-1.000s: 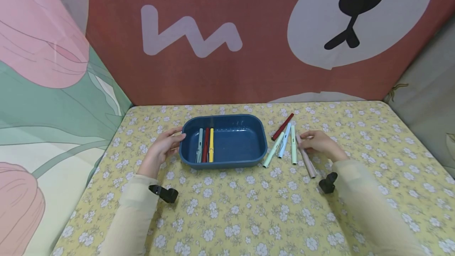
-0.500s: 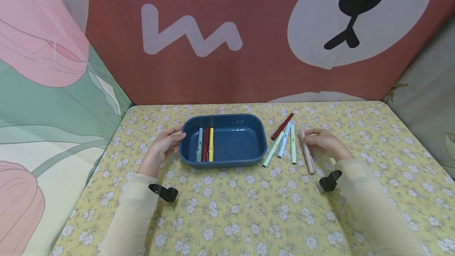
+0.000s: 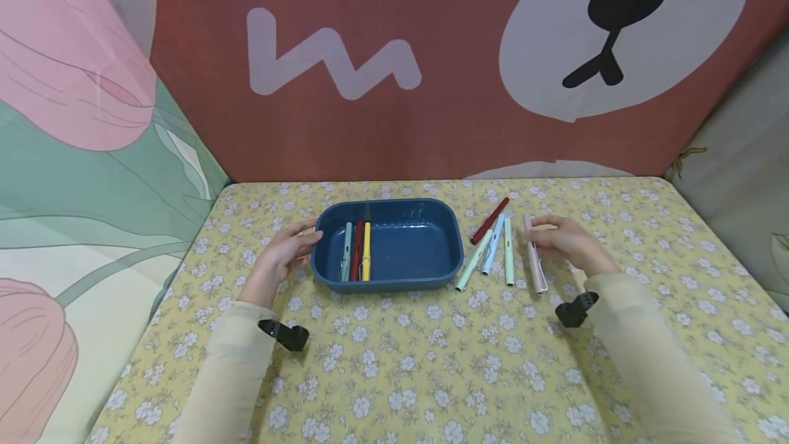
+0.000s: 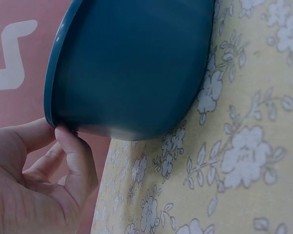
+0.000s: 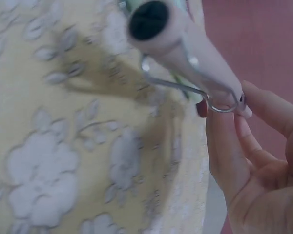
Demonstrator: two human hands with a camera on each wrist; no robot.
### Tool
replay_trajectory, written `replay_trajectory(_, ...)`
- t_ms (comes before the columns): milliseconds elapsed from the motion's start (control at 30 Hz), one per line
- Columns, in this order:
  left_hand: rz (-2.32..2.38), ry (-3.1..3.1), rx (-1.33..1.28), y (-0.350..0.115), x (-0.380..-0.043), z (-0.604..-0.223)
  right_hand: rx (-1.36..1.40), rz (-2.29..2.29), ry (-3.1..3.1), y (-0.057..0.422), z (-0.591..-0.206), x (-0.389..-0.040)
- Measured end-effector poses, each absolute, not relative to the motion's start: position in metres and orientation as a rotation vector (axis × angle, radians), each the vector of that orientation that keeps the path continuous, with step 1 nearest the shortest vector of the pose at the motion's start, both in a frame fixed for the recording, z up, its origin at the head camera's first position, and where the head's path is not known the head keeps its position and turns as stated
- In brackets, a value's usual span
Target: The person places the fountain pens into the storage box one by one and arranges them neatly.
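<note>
My left hand (image 3: pixel 285 252) pinches the left rim of a blue rectangular tray (image 3: pixel 413 286); in the left wrist view thumb and finger meet on the tray's edge (image 4: pixel 50 92). Inside the tray, at its left, lie a grey-green pen (image 3: pixel 346 252), a dark red pen (image 3: pixel 357 250) and a yellow pen (image 3: pixel 366 252) side by side. To the right of the tray, my right hand (image 3: pixel 568 242) pinches a pale pink pen (image 3: pixel 535 262). The right wrist view shows this pink pen (image 5: pixel 195 61) close up, its wire clip and dark end toward the camera, fingertips at the far part.
Between tray and right hand lie a dark red pen (image 3: pixel 490 219), a light blue pen (image 3: pixel 494 245) and two light green pens, one slanted (image 3: pixel 473 260), one straighter (image 3: pixel 508 252). A floral cloth (image 3: pixel 401 362) covers the table; a printed fabric wall (image 3: pixel 370 136) stands behind.
My right hand has shifted slightly right and away from me with the pink pen, which has turned so its clip shows. The left hand and tray stay put.
</note>
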State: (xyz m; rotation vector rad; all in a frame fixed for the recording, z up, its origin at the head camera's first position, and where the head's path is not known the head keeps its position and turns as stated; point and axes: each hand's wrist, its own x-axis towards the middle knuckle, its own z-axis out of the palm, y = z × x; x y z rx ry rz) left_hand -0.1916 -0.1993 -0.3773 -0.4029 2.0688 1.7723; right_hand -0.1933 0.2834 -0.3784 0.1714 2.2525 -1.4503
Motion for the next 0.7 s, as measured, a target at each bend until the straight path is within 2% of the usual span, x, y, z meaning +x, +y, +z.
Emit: replay_trajectory(700,1.768,2.066,-0.418,-0.200,-0.193,-0.378,0.196,-1.791,2.039,0.251,-0.347,-0.212)
